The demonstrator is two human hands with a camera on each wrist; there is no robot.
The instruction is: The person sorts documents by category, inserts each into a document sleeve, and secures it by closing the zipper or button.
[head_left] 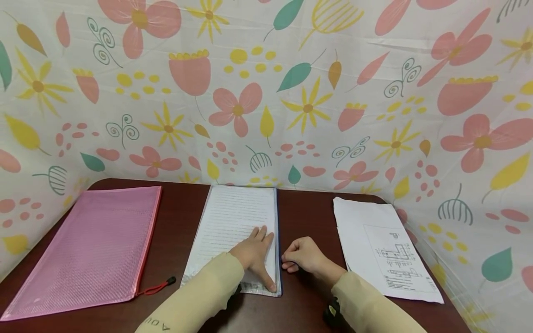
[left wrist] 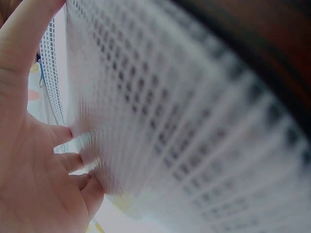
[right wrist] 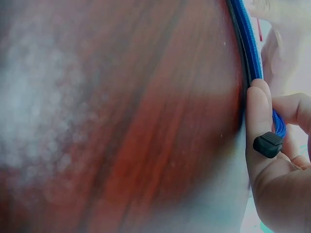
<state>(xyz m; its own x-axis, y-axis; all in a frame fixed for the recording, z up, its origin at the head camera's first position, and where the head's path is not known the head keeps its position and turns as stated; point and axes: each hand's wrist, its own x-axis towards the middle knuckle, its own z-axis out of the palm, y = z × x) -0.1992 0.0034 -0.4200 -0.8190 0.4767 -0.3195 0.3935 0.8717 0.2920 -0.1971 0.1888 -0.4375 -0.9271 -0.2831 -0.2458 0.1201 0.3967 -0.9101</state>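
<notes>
A clear mesh zipper pouch (head_left: pixel 233 208) with lined paper inside lies in the middle of the table. My left hand (head_left: pixel 255 254) rests spread on its lower right part, thumb toward the bottom corner. In the left wrist view, the fingertips of the left hand (left wrist: pixel 43 170) touch the mesh surface. At the pouch's right edge, where the blue zipper (right wrist: pixel 250 46) runs, my right hand (head_left: pixel 306 255) has its fingers curled. The right wrist view shows its thumb and fingers pinching a blue zipper pull cord (right wrist: pixel 279 125) with a black end (right wrist: pixel 267 144).
A pink mesh zipper pouch (head_left: pixel 96 240) lies at the left, its red pull cord (head_left: pixel 156 288) on the table. Printed white sheets (head_left: pixel 358 231) lie at the right. A patterned curtain (head_left: pixel 266 92) stands behind the dark table (head_left: pixel 179 222) and along both sides.
</notes>
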